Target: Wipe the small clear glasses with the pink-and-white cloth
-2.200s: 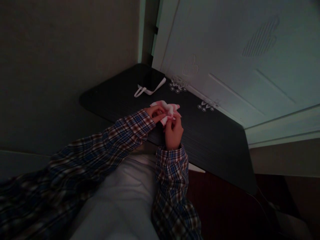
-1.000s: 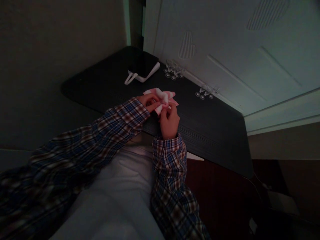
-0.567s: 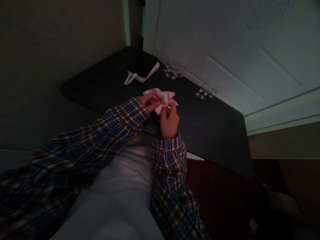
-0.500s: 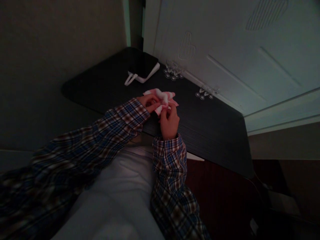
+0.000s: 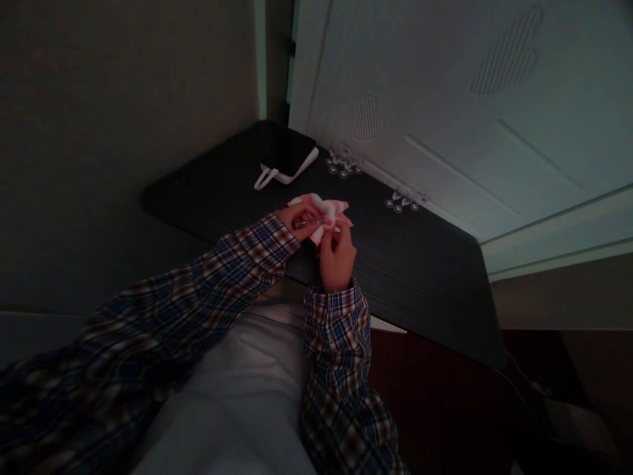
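Observation:
A crumpled pink-and-white cloth (image 5: 324, 210) is held between my two hands above the dark tabletop. My left hand (image 5: 297, 218) is closed around a small clear, shiny piece (image 5: 305, 221), which is partly wrapped by the cloth; its exact shape is hard to make out. At the cloth's near right side, my right hand (image 5: 337, 258) pinches the fabric with bent fingers. Whether those fingers also touch the clear piece is hidden.
Several small clear stemmed pieces with round ends stand in two groups, one left (image 5: 343, 161) and one right (image 5: 404, 199), by the white door panel (image 5: 435, 119). A dark-screened device (image 5: 288, 153) with a white strap lies on the black table (image 5: 420, 264).
The whole view has shifted, so the table sits slightly lower in the picture. Both hands remain at the cloth, and the clear piece in my left hand shows more plainly.

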A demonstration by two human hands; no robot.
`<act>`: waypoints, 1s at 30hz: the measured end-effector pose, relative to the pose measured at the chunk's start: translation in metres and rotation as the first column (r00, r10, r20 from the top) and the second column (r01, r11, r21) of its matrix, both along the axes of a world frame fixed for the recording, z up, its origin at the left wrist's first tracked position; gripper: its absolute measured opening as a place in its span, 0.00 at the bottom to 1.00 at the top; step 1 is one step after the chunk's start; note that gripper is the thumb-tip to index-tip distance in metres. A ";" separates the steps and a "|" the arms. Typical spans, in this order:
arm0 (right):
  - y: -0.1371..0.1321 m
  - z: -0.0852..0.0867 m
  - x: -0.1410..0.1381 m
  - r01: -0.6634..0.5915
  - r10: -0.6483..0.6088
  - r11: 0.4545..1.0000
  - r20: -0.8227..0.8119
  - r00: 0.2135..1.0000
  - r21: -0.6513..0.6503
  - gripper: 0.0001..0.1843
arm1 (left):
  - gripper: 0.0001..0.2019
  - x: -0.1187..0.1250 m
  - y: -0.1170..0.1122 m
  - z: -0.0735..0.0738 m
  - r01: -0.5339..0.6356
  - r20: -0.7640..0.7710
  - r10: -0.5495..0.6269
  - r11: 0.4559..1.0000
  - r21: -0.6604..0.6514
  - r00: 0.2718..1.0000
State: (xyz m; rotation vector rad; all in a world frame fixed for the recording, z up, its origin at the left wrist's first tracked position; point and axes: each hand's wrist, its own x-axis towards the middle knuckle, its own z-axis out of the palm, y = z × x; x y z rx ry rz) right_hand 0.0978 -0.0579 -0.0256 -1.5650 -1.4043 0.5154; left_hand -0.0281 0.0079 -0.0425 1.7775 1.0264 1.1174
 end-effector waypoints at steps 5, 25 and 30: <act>0.001 -0.001 0.000 0.005 -0.005 1.000 -0.001 1.000 0.002 0.12 | 0.14 -0.001 0.000 0.001 0.001 -0.084 0.001 1.000 0.021 0.996; 0.000 0.002 -0.001 0.006 -0.006 1.000 -0.004 1.000 -0.002 0.12 | 0.18 0.005 0.006 -0.012 -0.082 -0.015 0.083 0.996 0.045 0.996; 0.000 0.000 0.000 0.011 -0.011 1.000 -0.001 1.000 0.004 0.13 | 0.15 0.005 0.008 -0.015 -0.085 -0.038 0.088 0.994 0.071 0.995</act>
